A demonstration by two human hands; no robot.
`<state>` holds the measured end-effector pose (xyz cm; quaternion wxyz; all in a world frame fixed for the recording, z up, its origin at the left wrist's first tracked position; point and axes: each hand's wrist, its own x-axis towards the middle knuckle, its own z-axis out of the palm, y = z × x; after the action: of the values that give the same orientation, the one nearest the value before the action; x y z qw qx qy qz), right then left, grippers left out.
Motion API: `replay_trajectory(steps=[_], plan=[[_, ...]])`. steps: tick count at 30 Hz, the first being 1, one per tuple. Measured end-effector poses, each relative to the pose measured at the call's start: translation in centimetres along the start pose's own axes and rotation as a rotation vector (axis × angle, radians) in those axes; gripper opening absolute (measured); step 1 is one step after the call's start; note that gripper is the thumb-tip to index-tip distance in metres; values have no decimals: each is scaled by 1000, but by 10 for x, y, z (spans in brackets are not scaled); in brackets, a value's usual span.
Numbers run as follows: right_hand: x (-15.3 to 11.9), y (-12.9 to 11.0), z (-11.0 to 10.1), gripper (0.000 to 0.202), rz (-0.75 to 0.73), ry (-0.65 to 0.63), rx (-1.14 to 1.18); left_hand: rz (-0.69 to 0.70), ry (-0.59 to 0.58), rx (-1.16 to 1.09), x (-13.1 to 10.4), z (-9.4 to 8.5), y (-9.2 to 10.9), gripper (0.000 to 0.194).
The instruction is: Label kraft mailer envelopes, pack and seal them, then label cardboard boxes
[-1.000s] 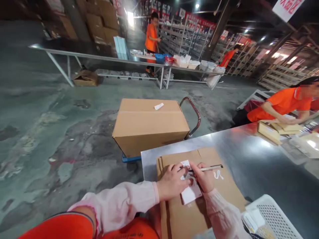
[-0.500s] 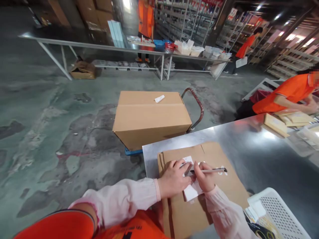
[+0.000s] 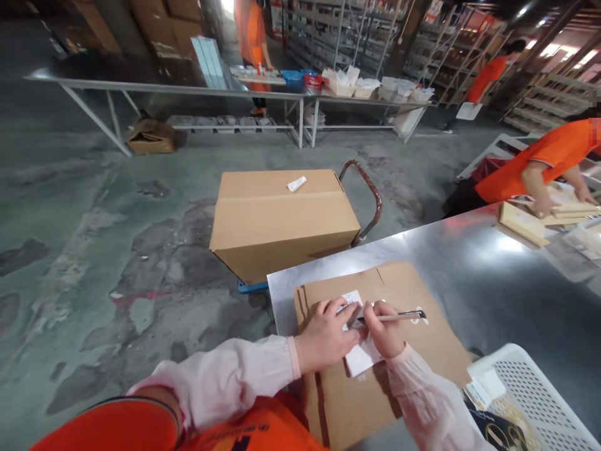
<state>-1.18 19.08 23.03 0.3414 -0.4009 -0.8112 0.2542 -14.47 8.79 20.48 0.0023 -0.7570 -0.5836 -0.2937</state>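
My right hand is closed round a pen, its tip over a small white paper slip. My left hand lies on the slip with its fingers spread, pressing it down; what it may cover underneath is hidden. The slip rests on a flat folded cardboard sheet near the corner of a metal table. Both hands are close together, almost touching over the slip.
A white perforated basket with cards and black scissors stands at the right. Beyond the table, a large cardboard box sits on a trolley with a curved handle. A co-worker handles yellow padded envelopes.
The pen has shifted slightly while my left hand stays on the slip. The co-worker at right has reached down to the envelopes. The people in the background have moved.
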Motion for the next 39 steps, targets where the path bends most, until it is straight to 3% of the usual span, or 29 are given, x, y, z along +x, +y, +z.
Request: replay_trajectory(steps=[39], plan=[[1,6,-3,42,30,-73,21,2,20,24,-2,4,1,21]])
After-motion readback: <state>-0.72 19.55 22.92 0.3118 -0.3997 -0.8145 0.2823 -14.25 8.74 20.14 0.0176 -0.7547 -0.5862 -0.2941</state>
